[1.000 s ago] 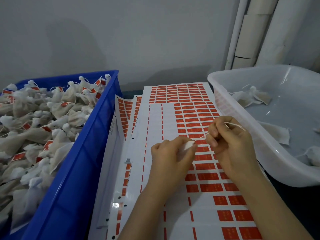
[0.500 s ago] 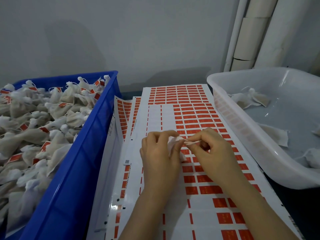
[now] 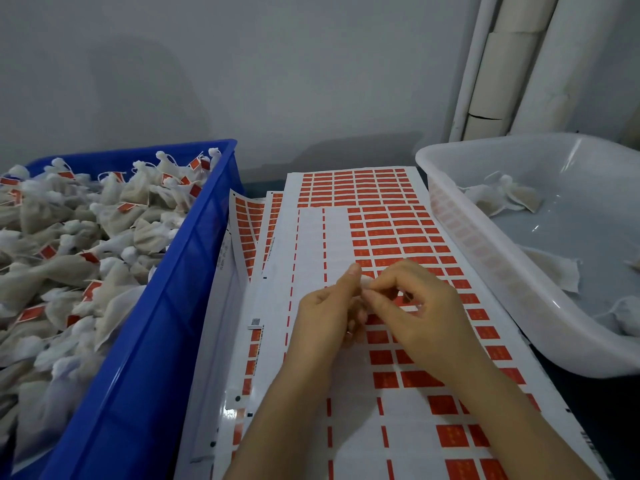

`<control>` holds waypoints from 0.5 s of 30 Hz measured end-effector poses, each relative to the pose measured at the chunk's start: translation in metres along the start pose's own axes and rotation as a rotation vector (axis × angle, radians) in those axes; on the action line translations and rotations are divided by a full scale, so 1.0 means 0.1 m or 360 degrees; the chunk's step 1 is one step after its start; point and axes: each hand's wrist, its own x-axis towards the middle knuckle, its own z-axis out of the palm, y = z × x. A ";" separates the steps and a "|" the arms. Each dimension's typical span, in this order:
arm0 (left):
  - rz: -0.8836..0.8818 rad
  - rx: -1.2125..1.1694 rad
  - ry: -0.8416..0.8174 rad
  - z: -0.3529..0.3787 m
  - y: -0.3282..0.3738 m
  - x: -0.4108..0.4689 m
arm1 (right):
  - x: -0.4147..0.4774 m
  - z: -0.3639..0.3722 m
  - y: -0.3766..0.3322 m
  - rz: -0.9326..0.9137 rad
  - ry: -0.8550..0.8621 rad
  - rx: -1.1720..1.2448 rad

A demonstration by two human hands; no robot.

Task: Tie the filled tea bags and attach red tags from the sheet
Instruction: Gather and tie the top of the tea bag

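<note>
My left hand (image 3: 329, 313) and my right hand (image 3: 415, 306) meet above the sheet of red tags (image 3: 391, 237). Between their fingertips only a small white bit of a tea bag (image 3: 366, 280) shows; the rest is hidden by the fingers. My left hand grips the bag with the thumb raised. The curled fingers of my right hand pinch at its top, and the string is too small to make out. The sheet has bare white columns where tags are gone.
A blue crate (image 3: 166, 306) on the left is heaped with tied, tagged tea bags (image 3: 69, 244). A white plastic tub (image 3: 512, 289) on the right holds a few loose bags (image 3: 502, 195). More tag sheets (image 3: 246, 220) lie underneath. Wall and white pipes (image 3: 502, 64) behind.
A second ago my right hand pulled a string out to the right, away from the left. Both hands have since come together over the sheet, and the bag is now almost hidden.
</note>
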 end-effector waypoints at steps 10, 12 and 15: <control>0.0186 0.0008 0.0120 -0.04 -0.10 0.04 | -0.04 0.04 0.11 -0.0030 -0.0175 -0.0057; 0.0228 0.0034 0.0214 -0.05 -0.13 0.07 | -0.04 0.05 0.11 -0.0036 -0.0165 -0.0071; 0.0306 0.0093 0.0343 -0.03 -0.14 0.09 | -0.04 0.05 0.11 -0.0009 -0.0182 -0.0132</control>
